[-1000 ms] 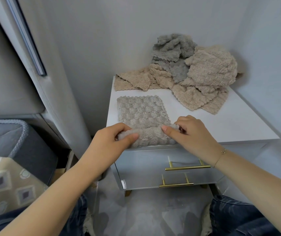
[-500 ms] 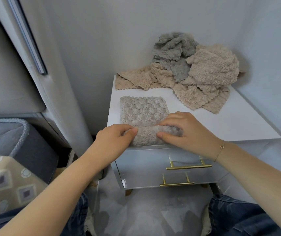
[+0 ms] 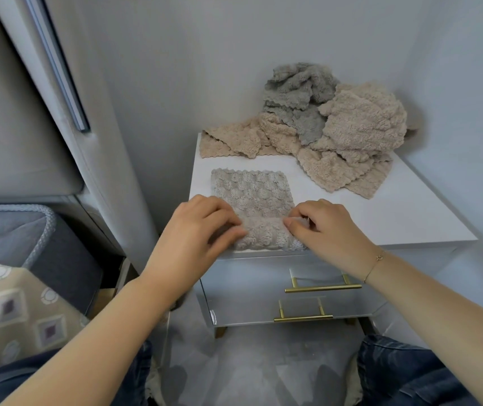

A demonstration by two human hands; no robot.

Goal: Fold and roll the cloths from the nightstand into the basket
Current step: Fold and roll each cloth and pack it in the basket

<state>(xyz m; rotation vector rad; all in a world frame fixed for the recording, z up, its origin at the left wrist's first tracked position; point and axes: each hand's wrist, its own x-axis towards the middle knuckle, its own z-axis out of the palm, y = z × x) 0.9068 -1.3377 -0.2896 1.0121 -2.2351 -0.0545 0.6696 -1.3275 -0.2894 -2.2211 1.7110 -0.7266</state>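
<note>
Now, cloth: grey-beige textured cloth (image 3: 252, 194) at the nightstand (image 3: 410, 224) top's front left, near edge rolled up.
Left hand (image 3: 196, 230): fingers curled on the roll's left end.
Right hand (image 3: 325, 227): fingers curled, pinching the roll's right end.
Pile: beige and grey cloths (image 3: 337, 127) heaped at the back right corner.

**Around the bedside corner**

Two brass drawer handles (image 3: 323, 287) sit one above the other on glossy pale drawer fronts (image 3: 249, 288), the lower handle (image 3: 303, 318) set further left. A grey upholstered headboard (image 3: 23, 118) with a dark vertical strip (image 3: 58, 68) fills the upper left. Below it lies a dark grey cushion with corded edging (image 3: 41, 230), and beside that a beige fabric printed with squares and rings (image 3: 14, 312). Blue jeans (image 3: 404, 373) show at the bottom, over a pale grey floor (image 3: 249, 361). Plain grey walls (image 3: 205, 54) meet behind.
</note>
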